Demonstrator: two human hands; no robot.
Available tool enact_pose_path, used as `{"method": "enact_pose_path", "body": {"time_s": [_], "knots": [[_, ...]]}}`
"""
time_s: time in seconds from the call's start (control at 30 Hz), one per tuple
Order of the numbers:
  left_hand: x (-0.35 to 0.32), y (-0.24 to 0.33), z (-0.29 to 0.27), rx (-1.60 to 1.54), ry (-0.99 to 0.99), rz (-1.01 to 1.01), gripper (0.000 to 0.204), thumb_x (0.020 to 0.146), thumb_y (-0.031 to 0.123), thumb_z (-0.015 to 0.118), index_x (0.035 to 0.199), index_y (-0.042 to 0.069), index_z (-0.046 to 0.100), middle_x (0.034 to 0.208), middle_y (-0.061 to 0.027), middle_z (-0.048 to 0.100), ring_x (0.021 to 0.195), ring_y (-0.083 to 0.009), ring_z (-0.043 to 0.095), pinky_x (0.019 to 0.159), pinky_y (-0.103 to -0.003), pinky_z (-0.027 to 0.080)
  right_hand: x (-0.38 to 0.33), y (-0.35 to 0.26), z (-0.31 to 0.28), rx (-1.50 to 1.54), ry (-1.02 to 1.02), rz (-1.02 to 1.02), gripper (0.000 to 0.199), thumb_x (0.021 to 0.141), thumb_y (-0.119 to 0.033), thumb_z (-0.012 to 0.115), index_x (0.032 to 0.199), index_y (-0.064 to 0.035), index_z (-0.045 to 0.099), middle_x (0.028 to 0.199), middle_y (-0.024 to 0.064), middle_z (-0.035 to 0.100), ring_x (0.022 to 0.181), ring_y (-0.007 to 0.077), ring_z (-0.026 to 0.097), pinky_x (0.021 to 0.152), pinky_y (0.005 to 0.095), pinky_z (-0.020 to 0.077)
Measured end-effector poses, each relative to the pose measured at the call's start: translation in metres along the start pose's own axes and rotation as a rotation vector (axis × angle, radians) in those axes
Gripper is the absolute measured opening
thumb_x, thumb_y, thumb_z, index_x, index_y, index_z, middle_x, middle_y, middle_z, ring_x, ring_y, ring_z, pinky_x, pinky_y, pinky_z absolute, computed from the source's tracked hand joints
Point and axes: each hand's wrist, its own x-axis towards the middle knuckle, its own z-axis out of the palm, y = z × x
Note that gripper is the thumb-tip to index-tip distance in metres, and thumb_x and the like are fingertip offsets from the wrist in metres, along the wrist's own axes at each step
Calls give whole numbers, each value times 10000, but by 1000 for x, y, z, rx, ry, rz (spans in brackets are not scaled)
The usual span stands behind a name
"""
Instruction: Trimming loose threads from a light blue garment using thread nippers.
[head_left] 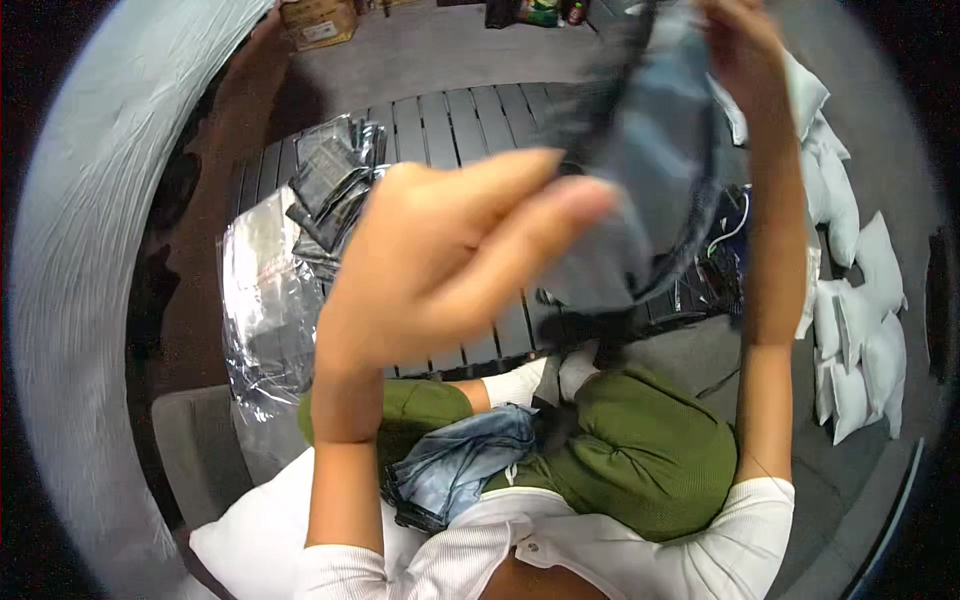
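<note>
A dark slatted counter (436, 130) spreads in front of the seated person. White pillows (880, 258) lie heaped to its right. Clear plastic packaging (265, 275) lies at the counter's left end. A blue-grey cloth (665, 140) with dark edging, blurred, is held up over the counter's right half. A crumpled blue cloth (465, 455) rests on the person's lap, on the counter's near side. Beyond its far left corner stands a cardboard box (320, 22); dark packets (335, 175) are piled on its left part. The left hand (450, 250), raised above the counter's middle, has thumb and forefinger close together by the cloth's edging; blur hides whether they pinch it. The right hand (745, 45), above the counter's far right, grips the cloth's upper end.
</note>
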Motion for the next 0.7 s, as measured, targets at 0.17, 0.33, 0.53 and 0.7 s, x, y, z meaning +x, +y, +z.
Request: {"method": "enact_pose_path", "body": {"time_s": [0.17,0.33,0.53,0.7], "knots": [[-44,-106,-6,127,-149,-426,408,877,301,498,642,-33,498,474,-35,329,468,-65,315,412,-283,287,-17,73,-45,-377,-143,34,306,823,-275,569,1047,-67,556,715,3,576,635,50,529,552,172,384],[-91,-213,7,-84,-580,-887,442,857,380,507,738,-40,581,574,-88,566,515,-149,551,492,-286,455,-88,86,-86,-554,-197,368,216,822,-240,564,943,-61,554,694,-17,535,568,49,509,479,173,374],[-100,-262,42,345,-495,-1048,497,826,470,479,813,-5,624,603,-121,628,539,-229,629,577,-324,502,-185,136,-96,-839,-514,726,119,762,-127,546,763,-10,524,636,88,570,568,174,595,512,302,465],[-109,-263,85,778,-25,-780,421,798,459,521,915,55,512,681,-161,622,688,-352,614,612,-430,473,-287,182,-54,-1270,-554,855,536,702,-398,656,964,32,473,983,239,500,826,374,570,699,423,467]]}}
